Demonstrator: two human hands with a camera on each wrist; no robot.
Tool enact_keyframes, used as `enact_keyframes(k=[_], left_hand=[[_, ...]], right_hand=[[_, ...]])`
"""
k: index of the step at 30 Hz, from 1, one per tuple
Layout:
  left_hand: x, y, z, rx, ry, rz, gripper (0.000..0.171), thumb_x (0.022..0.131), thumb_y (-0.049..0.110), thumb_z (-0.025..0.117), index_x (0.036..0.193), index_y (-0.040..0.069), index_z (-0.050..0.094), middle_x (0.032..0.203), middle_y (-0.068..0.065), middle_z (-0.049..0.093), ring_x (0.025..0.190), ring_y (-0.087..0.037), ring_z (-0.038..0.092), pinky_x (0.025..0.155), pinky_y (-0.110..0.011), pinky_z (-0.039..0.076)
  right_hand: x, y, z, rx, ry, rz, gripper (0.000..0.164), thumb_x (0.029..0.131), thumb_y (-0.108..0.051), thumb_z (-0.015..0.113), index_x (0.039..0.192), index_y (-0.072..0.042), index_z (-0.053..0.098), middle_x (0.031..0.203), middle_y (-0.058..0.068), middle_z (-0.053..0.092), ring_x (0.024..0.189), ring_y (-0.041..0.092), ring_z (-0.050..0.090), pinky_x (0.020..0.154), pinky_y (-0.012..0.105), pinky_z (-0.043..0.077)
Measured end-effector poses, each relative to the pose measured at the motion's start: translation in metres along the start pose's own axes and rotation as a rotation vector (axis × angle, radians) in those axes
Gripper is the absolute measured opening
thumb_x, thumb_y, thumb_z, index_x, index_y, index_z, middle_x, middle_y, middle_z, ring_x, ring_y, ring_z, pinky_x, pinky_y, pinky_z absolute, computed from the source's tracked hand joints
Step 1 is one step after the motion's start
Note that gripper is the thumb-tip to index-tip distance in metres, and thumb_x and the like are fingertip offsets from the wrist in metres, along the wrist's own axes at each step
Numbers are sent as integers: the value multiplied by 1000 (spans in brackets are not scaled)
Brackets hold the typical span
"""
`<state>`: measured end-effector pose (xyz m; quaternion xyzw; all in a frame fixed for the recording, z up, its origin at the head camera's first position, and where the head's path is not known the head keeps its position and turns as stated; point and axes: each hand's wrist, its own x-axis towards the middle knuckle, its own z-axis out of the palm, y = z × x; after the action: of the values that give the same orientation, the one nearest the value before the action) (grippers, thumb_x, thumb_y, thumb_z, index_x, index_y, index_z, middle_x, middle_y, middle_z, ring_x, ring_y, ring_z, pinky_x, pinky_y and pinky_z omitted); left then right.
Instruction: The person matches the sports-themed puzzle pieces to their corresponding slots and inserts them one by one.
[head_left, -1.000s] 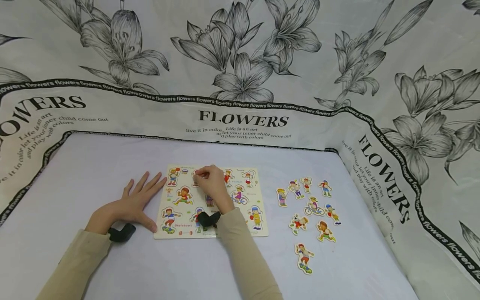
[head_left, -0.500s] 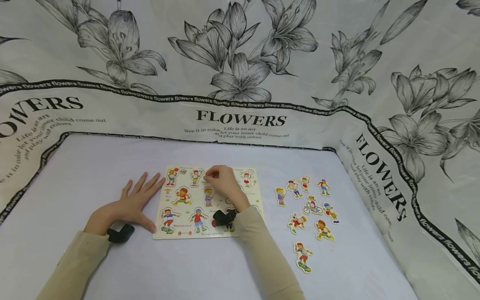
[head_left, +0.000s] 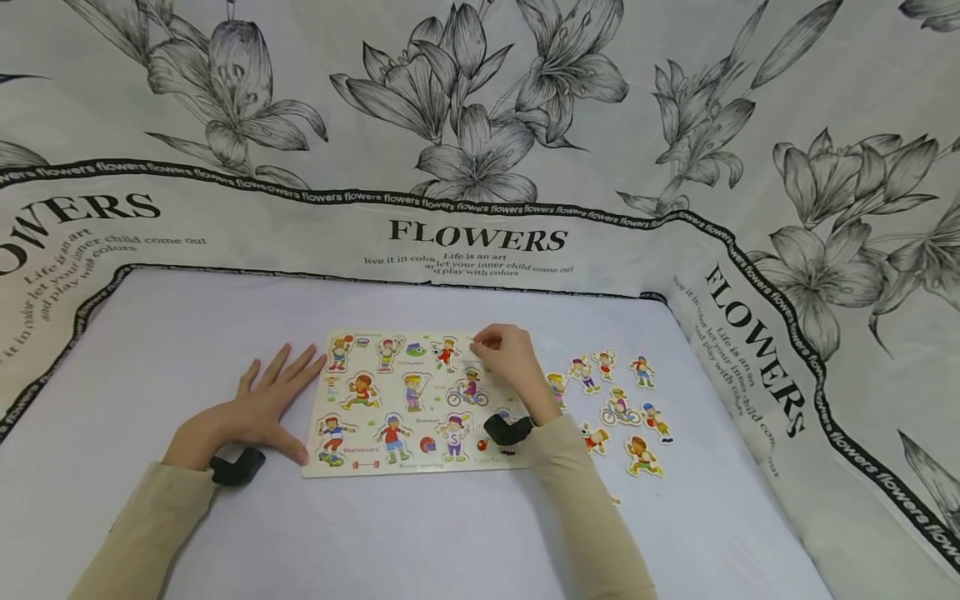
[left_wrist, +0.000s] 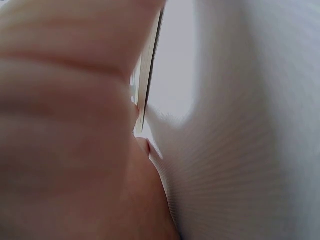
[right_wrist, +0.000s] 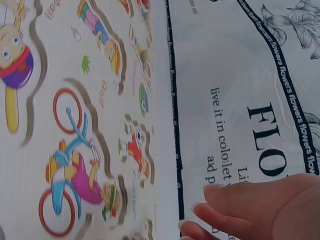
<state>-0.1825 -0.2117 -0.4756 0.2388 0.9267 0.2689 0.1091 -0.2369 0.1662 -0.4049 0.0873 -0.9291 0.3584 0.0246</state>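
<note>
A flat puzzle board [head_left: 375, 467] printed with sports figures lies on the table. My left hand [head_left: 262, 408] rests beside its left edge, fingers spread, fingertips and thumb touching the edge. My right hand [head_left: 510, 354] is over the board's upper right corner, its fingers bent and close together. No piece shows at its fingertips. In the right wrist view the fingers [right_wrist: 225, 210] appear at lower right, near the printed cyclist [right_wrist: 70, 170]. The left wrist view is mostly palm [left_wrist: 65, 125], with the board's edge [left_wrist: 146, 75] beyond.
Several loose cut-out figure pieces lie right of the board, among them a cyclist piece [head_left: 620, 407] and a runner piece [head_left: 642, 456]. The right forearm [head_left: 585, 508] partly hides a few. A patterned flower curtain [head_left: 480, 133] stands behind the white tabletop [head_left: 375, 542].
My right hand has moved right across the board, from the volleyball figure past the football figure to the upper right corner. My left hand keeps its place at the board's left edge.
</note>
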Motion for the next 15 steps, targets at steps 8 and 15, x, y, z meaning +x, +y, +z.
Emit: enact_keyframes(k=[8, 15], left_hand=[[-4, 7, -4, -10, 7, 5, 143, 50, 66, 87, 160, 15, 12, 166, -14, -3, 148, -41, -19, 108, -70, -16], [-3, 8, -3, 3, -7, -20, 144, 49, 67, 86, 160, 14, 12, 166, -14, -3, 148, -41, -19, 109, -69, -16]], right_hand=[[-10, 27, -34, -62, 62, 62, 14, 91, -12, 69, 96, -1, 74, 85, 12, 69, 76, 25, 60, 67, 35, 49], [-26, 45, -56, -140, 71, 192, 18, 92, -17, 68, 99, -1, 73, 86, 12, 67, 75, 25, 58, 65, 35, 47]])
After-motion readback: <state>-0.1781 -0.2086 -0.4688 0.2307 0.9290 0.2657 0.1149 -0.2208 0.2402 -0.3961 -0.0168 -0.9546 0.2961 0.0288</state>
